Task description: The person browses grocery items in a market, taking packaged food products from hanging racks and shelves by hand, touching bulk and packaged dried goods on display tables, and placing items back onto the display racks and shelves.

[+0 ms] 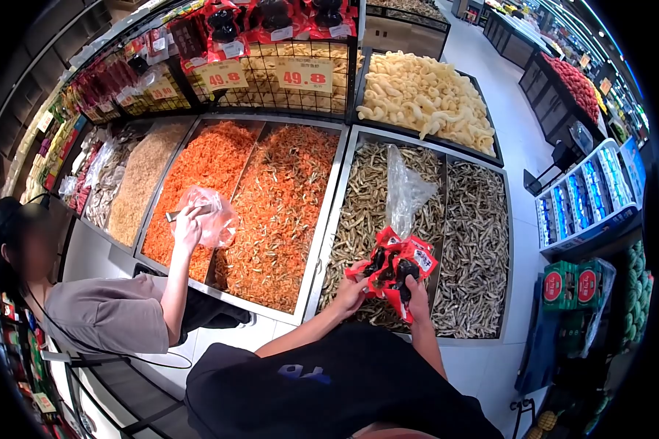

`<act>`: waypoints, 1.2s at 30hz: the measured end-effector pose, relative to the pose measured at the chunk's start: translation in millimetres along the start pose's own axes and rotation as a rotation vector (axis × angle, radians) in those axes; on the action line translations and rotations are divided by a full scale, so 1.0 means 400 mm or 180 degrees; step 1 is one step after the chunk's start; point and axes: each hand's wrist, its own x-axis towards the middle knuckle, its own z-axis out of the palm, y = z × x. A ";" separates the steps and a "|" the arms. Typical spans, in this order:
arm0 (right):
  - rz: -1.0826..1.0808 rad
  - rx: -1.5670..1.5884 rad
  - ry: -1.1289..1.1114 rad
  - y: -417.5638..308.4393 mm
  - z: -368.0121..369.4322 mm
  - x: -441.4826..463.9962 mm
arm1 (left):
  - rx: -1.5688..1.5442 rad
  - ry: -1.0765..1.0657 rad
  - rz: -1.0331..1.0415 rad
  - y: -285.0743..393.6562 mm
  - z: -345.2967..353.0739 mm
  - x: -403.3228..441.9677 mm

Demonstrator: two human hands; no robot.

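Observation:
My left hand [350, 295] grips the left edge of a red plastic food packet [394, 272] with dark, glossy contents. On the packet's right side, the fingers of my right hand [417, 297] are closed around it. A white label shows at its upper right corner. Both hands hold the packet above the front part of a bin of small dried fish [348, 227]. Farther back on those fish lies a crumpled clear plastic bag [406, 192], apart from my hands. What exactly is sealed inside the packet I cannot tell.
At left, another person's hand [189, 225] holds a clear bag and a dark object over orange dried shrimp [216, 157]. Similar red packets [274, 22] hang on a rack [307, 102] behind. Pale puffed food [425, 95] fills a back bin. Stacked green packages [571, 285] stand right.

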 end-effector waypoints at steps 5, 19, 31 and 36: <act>0.0104 0.0828 -0.0168 0.032 -0.030 -0.001 | 0.0275 -0.0040 -0.0084 0.023 0.037 -0.009; 0.0750 0.2094 -0.0588 0.041 -0.018 -0.038 | 0.1688 -0.0354 0.0193 0.043 0.009 -0.036; 0.0444 0.1315 -0.0435 0.067 -0.005 -0.024 | 0.0013 -0.0107 -0.0189 0.026 0.014 -0.062; 0.0453 0.1278 -0.0558 0.033 -0.006 -0.029 | -0.0004 0.0163 -0.0080 0.039 0.049 -0.059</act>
